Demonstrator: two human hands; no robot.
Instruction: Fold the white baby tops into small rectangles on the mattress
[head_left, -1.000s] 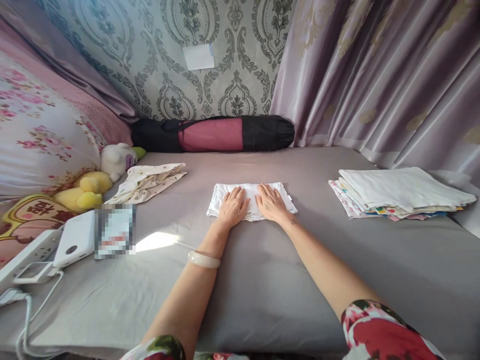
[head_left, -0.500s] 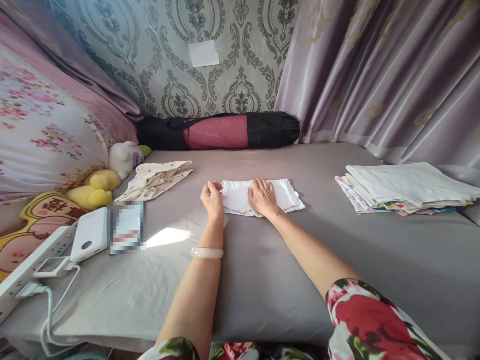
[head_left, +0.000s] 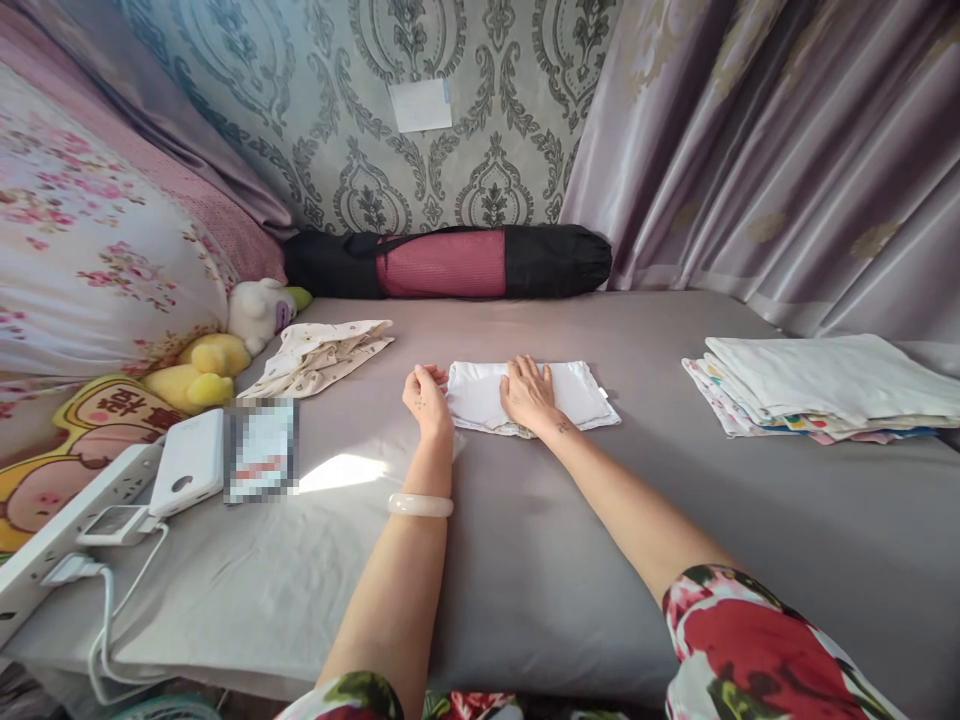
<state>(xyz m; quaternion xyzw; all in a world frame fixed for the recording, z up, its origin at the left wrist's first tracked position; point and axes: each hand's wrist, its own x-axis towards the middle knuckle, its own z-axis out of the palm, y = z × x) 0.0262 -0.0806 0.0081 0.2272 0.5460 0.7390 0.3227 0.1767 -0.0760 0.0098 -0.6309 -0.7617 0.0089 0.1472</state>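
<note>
A white cloth (head_left: 577,392), folded into a flat rectangle, lies on the grey sheet in front of me. My right hand (head_left: 529,394) rests palm down on its middle, fingers stretched out and a little spread. At the cloth's left edge stands my left hand (head_left: 426,398), turned on its side with the fingers curled inward. Its fingertips come close to the edge, but what they hold, if anything, is hidden. Farther left lies a crumpled cream cloth (head_left: 322,357) with small prints.
Folded cloths (head_left: 832,380) are stacked at the right. On the left are a power strip (head_left: 112,490), a white power bank (head_left: 187,460), a blurred packet (head_left: 260,450) and plush toys (head_left: 210,365). A black and red long bag (head_left: 442,263) lies along the wall.
The whole view has shifted slightly, so everything sits a little farther right. Both hands keep about the same places on and beside the folded white cloth.
</note>
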